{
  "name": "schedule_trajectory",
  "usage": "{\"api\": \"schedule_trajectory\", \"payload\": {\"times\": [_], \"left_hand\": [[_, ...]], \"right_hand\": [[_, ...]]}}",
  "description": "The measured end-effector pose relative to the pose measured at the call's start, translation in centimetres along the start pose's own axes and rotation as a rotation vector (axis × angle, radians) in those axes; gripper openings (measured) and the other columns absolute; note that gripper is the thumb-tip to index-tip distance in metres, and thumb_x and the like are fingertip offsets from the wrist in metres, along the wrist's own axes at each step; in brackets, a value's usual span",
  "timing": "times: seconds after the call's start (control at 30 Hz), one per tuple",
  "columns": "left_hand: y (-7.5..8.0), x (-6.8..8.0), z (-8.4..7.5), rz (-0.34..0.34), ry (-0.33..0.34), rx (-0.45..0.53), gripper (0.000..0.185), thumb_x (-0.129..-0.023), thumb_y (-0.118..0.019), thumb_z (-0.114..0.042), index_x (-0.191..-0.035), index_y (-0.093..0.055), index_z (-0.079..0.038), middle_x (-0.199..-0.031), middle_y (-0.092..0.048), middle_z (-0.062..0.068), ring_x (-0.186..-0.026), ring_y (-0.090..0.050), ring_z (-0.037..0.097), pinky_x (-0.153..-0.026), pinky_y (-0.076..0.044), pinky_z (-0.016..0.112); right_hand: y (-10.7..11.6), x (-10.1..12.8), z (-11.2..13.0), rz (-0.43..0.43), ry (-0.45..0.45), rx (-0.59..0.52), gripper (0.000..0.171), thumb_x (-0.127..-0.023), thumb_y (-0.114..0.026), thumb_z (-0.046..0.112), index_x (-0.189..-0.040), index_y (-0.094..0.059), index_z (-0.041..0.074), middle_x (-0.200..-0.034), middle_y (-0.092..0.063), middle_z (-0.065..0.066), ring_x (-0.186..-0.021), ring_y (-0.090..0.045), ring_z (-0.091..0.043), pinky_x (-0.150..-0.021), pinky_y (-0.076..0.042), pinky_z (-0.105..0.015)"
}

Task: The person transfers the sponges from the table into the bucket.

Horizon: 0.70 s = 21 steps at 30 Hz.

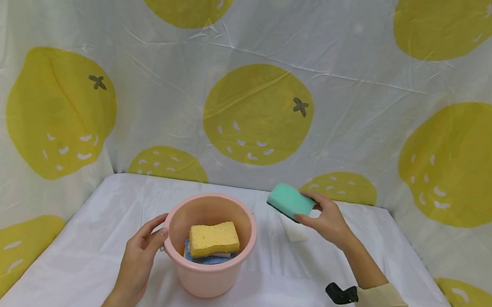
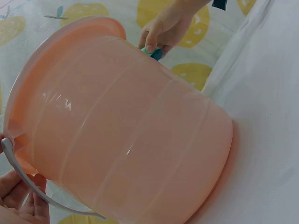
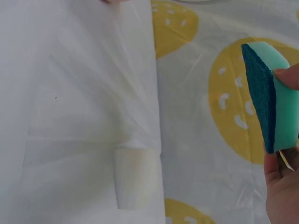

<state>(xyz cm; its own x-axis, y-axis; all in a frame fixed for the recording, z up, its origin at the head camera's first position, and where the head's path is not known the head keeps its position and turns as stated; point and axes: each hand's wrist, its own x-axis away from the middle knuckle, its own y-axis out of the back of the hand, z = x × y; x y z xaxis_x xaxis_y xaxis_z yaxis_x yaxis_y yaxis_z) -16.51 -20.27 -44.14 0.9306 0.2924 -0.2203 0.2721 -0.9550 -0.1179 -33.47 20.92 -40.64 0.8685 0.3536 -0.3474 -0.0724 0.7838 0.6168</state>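
A pink bucket stands on the table, tilted a little toward me in the head view. My left hand grips its rim at the left side, close to the grey handle. Inside the bucket a yellow sponge lies on top of a blue sponge, which it partly hides. To the right of the bucket, above the table, my right hand pinches a mint-green scrub sponge between thumb and fingers. The sponge's dark teal scouring side shows in the right wrist view.
A white block lies on the white tablecloth, below and beyond the right hand. A lemon-print curtain encloses the back and both sides of the table. A black wrist mount sticks out from the right sleeve.
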Motion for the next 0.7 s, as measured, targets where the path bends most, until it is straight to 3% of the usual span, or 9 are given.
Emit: {"api": "schedule_trajectory", "payload": {"times": [0.4,0.7], "left_hand": [[0.0,0.1,-0.1,0.0,0.003,0.003,0.042,-0.106,-0.064,-0.019,-0.144,-0.058,-0.003,-0.134,-0.062,0.02,-0.103,-0.064,0.013,-0.09,-0.048,0.023],[0.1,0.0,0.0,-0.004,0.004,-0.004,0.042,-0.105,-0.064,-0.019,-0.144,-0.059,-0.003,-0.13,-0.065,0.017,-0.101,-0.064,0.014,-0.09,-0.048,0.024]], "right_hand": [[-0.8,-0.6,3.5,0.032,0.113,-0.072,0.064,-0.087,-0.086,0.016,-0.142,-0.057,-0.001,-0.139,-0.056,-0.019,-0.118,-0.057,-0.035,-0.097,-0.048,-0.052],[-2.1,-0.7,6.1,0.065,0.212,-0.034,0.062,-0.085,-0.087,0.016,-0.14,-0.06,0.002,-0.138,-0.056,-0.014,-0.121,-0.056,-0.034,-0.101,-0.047,-0.054]]}}
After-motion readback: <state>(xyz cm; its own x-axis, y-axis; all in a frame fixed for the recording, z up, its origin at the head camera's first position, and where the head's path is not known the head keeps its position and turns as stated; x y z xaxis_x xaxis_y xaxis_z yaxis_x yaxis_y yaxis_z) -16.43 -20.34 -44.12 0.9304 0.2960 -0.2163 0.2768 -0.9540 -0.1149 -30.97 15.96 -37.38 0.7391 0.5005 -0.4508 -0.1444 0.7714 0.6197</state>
